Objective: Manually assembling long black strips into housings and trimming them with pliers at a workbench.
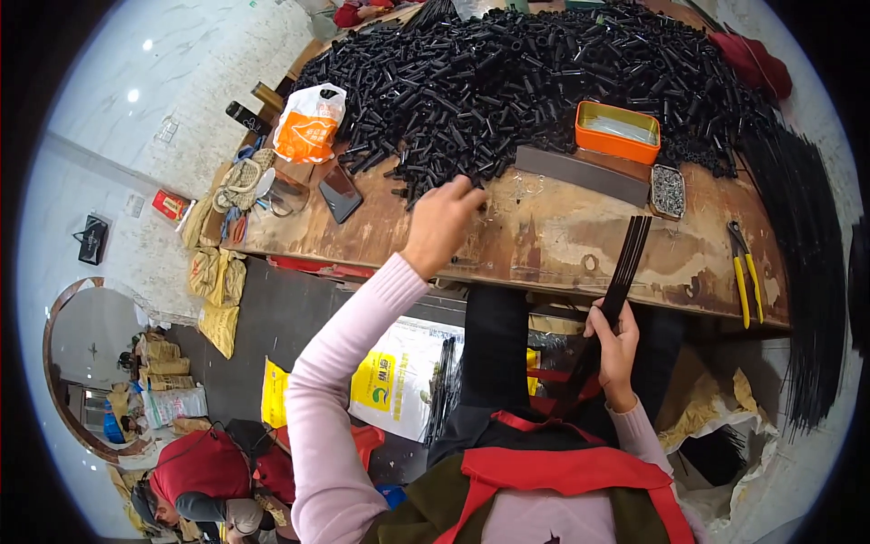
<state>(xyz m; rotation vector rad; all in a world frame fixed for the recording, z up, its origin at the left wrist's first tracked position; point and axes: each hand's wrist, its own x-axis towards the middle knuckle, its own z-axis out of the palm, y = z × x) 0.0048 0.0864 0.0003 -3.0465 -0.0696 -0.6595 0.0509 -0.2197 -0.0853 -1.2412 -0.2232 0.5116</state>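
Note:
My left hand (pixel 442 223) reaches over the wooden table (pixel 553 231) to the near edge of a large pile of short black tube-like parts (pixel 507 82). Its fingers are curled in, and whatever they pinch is hidden. Over my lap, below the table's front edge, my right hand (pixel 614 349) is closed round a bundle of thin black rods (pixel 630 263). The upper ends of the rods fan slightly over the tabletop. Beyond them lies a long grey bar (pixel 580 174). A small tin of little metal pieces (pixel 668 192) stands at the bar's right end.
An orange tub (pixel 618 145) stands against the pile. Yellow-handled pliers (pixel 745 276) lie at the right. Left are a phone (pixel 341 194) and a plastic bag (pixel 310 127). Long black rods (pixel 797 245) hang off the right edge. Another person (pixel 204 471) sits at lower left.

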